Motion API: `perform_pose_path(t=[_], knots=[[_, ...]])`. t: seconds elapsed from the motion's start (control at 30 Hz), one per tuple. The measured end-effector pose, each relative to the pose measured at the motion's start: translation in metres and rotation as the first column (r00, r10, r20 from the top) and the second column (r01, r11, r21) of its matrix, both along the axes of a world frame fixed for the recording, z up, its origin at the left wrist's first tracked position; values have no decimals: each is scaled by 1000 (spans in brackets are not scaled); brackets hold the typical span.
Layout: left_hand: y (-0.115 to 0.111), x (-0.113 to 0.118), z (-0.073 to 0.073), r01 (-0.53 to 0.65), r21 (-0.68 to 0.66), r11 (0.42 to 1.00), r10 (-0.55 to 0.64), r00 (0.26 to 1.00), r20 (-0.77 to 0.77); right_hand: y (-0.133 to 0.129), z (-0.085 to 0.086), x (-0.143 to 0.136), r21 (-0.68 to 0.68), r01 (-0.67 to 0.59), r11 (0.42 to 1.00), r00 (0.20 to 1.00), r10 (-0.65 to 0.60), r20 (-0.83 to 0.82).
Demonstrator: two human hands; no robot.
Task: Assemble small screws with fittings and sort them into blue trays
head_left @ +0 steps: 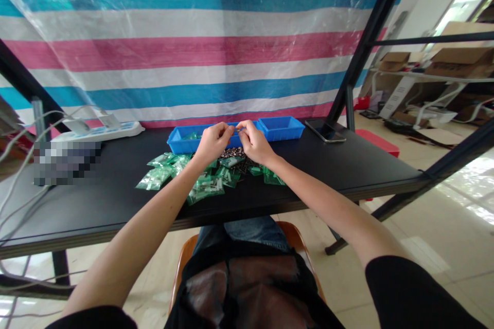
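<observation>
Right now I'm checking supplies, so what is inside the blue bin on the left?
Green plastic packaging lies in the blue bin, too small to identify further. The left hand and right hand cover part of the bin, so what lies behind them is hidden.

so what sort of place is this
Probably a small workshop or packing area: green plastic bags and a pile of small metal parts lie by blue trays, with cardboard boxes behind.
</observation>
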State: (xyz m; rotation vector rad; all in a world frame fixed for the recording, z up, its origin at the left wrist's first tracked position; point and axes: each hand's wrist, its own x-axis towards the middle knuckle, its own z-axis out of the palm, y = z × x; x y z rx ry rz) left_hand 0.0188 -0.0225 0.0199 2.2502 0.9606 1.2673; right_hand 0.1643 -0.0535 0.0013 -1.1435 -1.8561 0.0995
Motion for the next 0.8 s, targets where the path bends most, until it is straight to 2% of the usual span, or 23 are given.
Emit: perform_pose_path(t=[0.2, 0.6, 0.67, 0.8], knots=[[-2, -1, 1, 30, 17, 999, -29, 999, -22, 0, 0, -1, 15, -5, 1000, 1000, 5, -1], [5, -3, -3, 51, 37, 998, -53, 998, 41, 0, 0, 1, 18, 5, 1000, 1000, -5, 17], [6, -3, -3, 64, 3, 998, -64, 996, 69, 0, 0, 1, 23, -2, 1000, 1000, 1, 16], [7, -1, -3, 171, -185, 968, -137, 973, 184, 0, -1, 2, 39, 7, 999, 999, -8, 38]])
